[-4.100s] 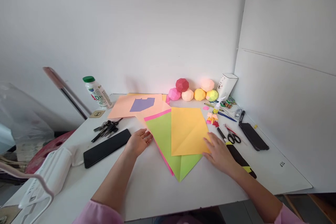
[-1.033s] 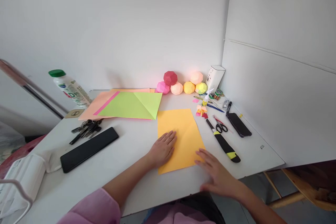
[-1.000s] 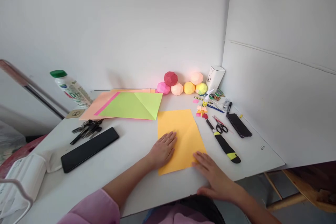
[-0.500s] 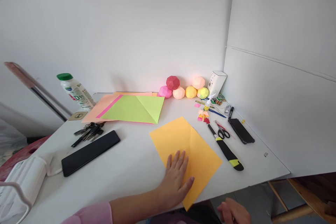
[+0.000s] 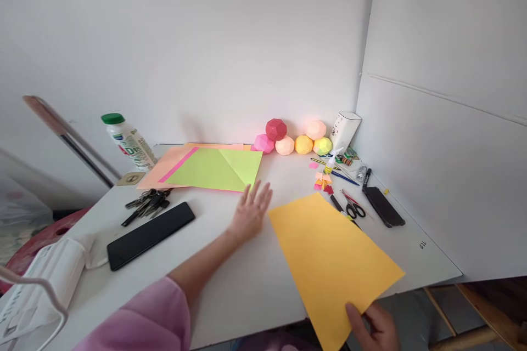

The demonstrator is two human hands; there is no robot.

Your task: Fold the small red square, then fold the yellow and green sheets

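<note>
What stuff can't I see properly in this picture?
All in the head view:
- Most of the black cutter: behind the orange sheet.
- Some fingers of the right hand: behind that sheet too; the forearm is cut off by the bottom edge.
- What lies under the green sheet: covered by it.
- Small print on the bottle: too tiny to read.

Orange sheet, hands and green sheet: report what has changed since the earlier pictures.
The orange sheet has turned and shifted to the right, now covering most of the black cutter. The right hand has taken hold of its near edge; the left hand has let go. Since the first picture, the green sheet has moved left and back. The keys and paper balls stayed put.
</note>
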